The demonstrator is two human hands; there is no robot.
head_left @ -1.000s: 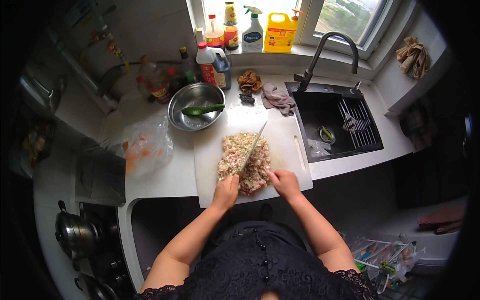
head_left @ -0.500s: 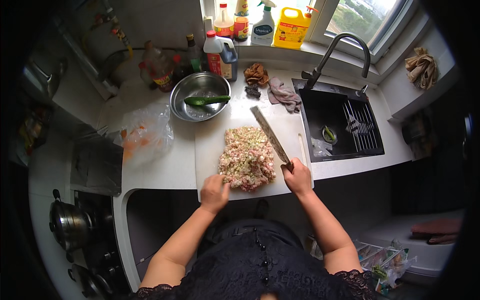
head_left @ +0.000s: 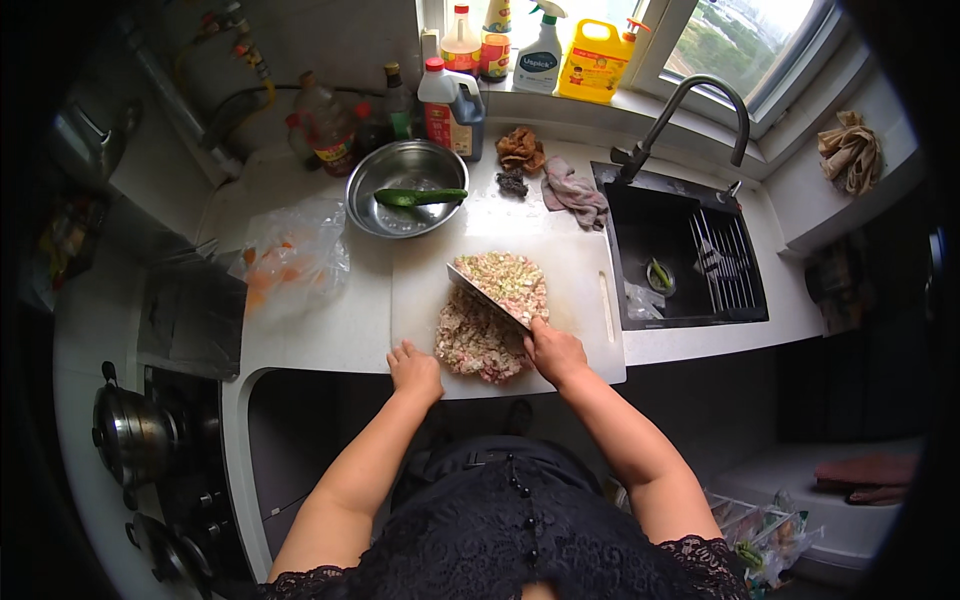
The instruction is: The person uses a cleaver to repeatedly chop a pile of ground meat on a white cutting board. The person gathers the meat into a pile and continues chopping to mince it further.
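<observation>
My right hand (head_left: 557,354) is closed round the handle of a cleaver (head_left: 490,297). The blade slants up and to the left, its edge down in a mound of pale pink minced meat (head_left: 478,345) flecked with green. The mince lies on a white cutting board (head_left: 580,300), spread in a thick slab. At the board's front left corner rests my left hand (head_left: 415,373), fingers apart and bent a little, on or just over the board, with nothing seen in it. The handle is mostly hidden by my right fingers.
Behind the board stands a steel bowl (head_left: 357,215) with a cucumber (head_left: 420,197). A clear plastic bag with orange pieces (head_left: 300,255) lies left. The sink (head_left: 640,240) and a grey cloth (head_left: 575,195) are right. Bottles (head_left: 452,110) line the back; pots (head_left: 135,430) stand lower left.
The cleaver has come down from its raised slant at the right into the mince, swinging left. My left hand has shifted left, away from the mince, to the board's corner.
</observation>
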